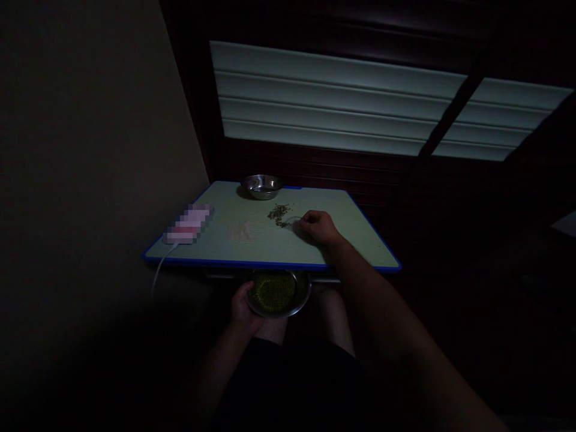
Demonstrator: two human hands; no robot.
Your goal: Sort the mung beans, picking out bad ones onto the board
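My left hand [244, 309] grips the rim of a metal bowl [294, 311] below the table's front edge, close to my knees. Small green beans or seeds [273, 291] lie in that bowl. Over the tabletop, my right hand [318, 225] pinches a thin, clear piece [293, 221], whose exact kind I cannot make out. Its far edge reaches a scattered patch of small brown grains [278, 213] on the table. A second metal bowl [262, 187] stands at the table's back edge, beyond the grains.
The small pale table [310, 255] has a blue rim. A blurred-out pink device [189, 224] with a white cable [157, 275] lies at its left side. A pale smudge [242, 231] marks the tabletop. Behind stands a dark slatted door [333, 96]; a wall [99, 120] is at left.
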